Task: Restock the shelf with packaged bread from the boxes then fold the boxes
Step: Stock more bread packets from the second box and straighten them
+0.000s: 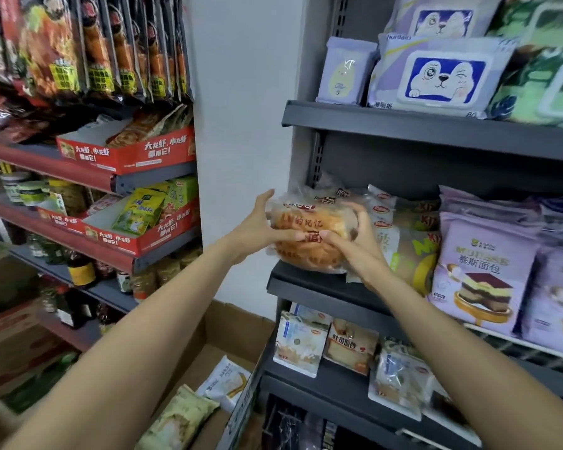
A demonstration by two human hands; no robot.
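Both hands grip one bread pack at the shelf edge, left hand and right hand thumbs nearly touching, box open below.

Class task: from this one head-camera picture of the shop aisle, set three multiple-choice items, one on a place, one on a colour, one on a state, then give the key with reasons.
1. Where is the clear-wrapped round golden bread pack?
A. At the left end of the dark grey metal middle shelf
B. In the brown cardboard box on the floor
C. On the top shelf

2. What colour are the mousse cake bread bags at the right of that shelf?
A. Red
B. Lilac
C. Green

3. How is the bread pack held?
A. Left hand only
B. Right hand only
C. Both hands

Key: A, it sits at the shelf's left end; B, the bags are pale purple; C, fingers of both hands wrap it.
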